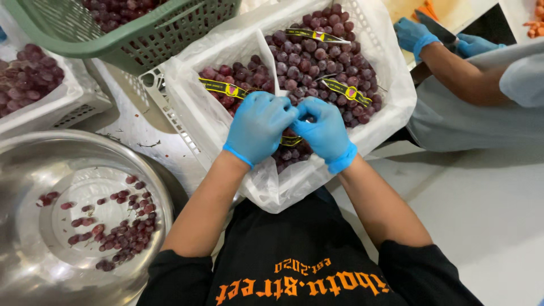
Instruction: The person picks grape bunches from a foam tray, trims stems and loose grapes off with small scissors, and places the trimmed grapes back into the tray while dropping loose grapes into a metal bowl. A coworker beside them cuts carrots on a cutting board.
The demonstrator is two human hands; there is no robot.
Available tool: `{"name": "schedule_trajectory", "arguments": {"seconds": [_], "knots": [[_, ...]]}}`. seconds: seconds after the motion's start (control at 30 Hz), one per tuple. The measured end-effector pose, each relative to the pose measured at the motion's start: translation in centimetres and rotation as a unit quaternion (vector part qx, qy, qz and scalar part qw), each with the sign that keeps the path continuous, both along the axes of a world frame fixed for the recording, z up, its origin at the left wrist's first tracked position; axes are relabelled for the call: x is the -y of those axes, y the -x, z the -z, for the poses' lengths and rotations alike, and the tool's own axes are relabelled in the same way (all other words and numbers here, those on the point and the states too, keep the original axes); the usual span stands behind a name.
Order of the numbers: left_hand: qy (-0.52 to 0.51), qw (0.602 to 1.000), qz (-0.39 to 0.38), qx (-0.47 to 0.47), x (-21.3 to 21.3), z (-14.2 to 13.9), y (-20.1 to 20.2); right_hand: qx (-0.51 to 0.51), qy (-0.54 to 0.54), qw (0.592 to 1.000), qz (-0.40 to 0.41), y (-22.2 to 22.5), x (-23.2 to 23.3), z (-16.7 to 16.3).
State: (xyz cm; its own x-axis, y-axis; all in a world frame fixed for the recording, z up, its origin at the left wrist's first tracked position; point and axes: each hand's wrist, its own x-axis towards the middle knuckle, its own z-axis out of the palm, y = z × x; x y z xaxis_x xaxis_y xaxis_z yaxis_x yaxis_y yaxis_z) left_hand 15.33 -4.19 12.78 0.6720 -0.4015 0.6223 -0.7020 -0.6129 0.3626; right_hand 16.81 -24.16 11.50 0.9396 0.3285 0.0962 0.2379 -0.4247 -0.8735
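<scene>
Your left hand [258,126] and right hand [326,133] meet over the crate [391,68], touching a bag of grapes [292,148] in it. More bagged grapes [317,56] lie behind. A bowl [34,170] sits to your left, a basket [141,39] behind it.

Both blue-gloved hands, left hand [258,126] and right hand [324,131], meet fingertip to fingertip over a clear plastic bag of dark red grapes [317,62] in a white slatted plastic crate [164,105]. A large steel bowl [34,164] with loose grapes sits at left; a co-worker's gloved hand [412,35] works nearby.
</scene>
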Motion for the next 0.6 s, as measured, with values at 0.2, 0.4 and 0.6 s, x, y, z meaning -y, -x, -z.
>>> {"name": "schedule_trajectory", "arguments": {"seconds": [0.2, 0.4, 0.6], "knots": [[0.075, 0.996, -0.015, -0.038, 0.2, 3.2, -0.9, 0.182, 0.045, 0.979, 0.081, 1.0, -2.6, 0.9], [0.102, 0.979, -0.129, -0.123, -0.4, 1.6, -2.7, 0.264, 0.118, 0.956, -0.039, 1.4, -4.4, 1.6], [0.2, 0.97, -0.138, 0.008, -6.9, 1.2, -9.0, 0.037, 0.016, 0.998, 0.039, 0.9, -2.3, 1.8]]}}
